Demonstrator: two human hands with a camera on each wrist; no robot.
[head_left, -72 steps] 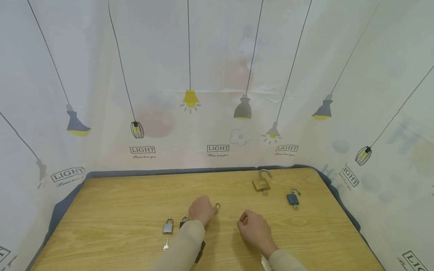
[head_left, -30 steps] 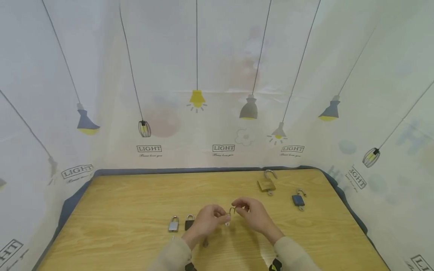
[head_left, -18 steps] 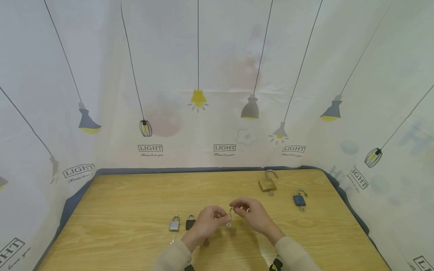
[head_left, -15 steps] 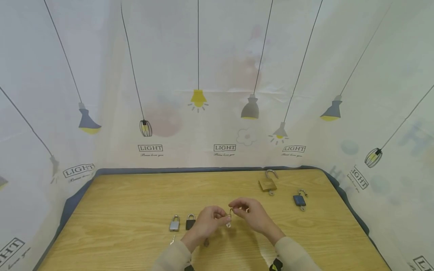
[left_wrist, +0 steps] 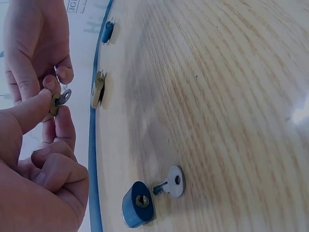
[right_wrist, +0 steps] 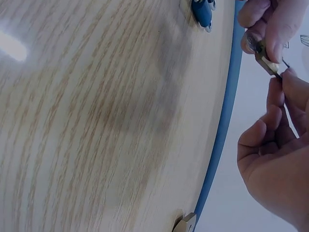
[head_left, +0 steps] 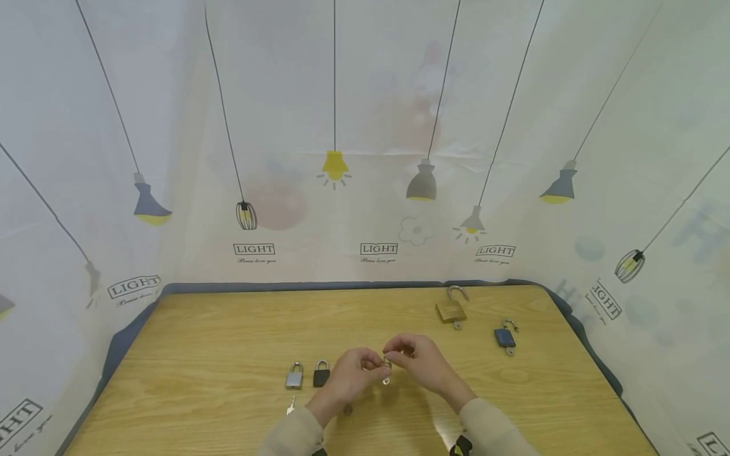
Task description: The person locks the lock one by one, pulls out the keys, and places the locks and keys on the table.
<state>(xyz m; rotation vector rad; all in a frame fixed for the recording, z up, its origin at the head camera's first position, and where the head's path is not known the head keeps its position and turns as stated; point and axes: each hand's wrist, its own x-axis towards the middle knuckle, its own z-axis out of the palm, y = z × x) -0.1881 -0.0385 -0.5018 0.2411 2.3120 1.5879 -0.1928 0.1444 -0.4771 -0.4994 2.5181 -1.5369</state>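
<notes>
Between my two hands, above the table, is a small brass padlock (left_wrist: 54,103) with a key (left_wrist: 65,95) in its bottom. My left hand (head_left: 350,375) pinches its body between thumb and fingers. The thumb and forefinger of my right hand (head_left: 423,362) pinch it at the shackle end, hiding most of the shackle in the head view. Left of the hands lie a silver padlock (head_left: 293,379) and a dark padlock (head_left: 321,376), which looks blue in the left wrist view; both shackles are closed. A loose key (left_wrist: 175,181) lies by the dark one.
Toward the back right of the wooden table (head_left: 239,329) lie a large brass padlock (head_left: 450,311) and a blue padlock (head_left: 504,337), shackles open, keys in them. Another key (head_left: 291,405) lies below the silver padlock. A lamp-printed curtain (head_left: 376,190) surrounds the table.
My left hand has lifted the small brass padlock off the table, and my right hand has come in to meet it. Its shackle, earlier raised, now sits lower between the fingers.
</notes>
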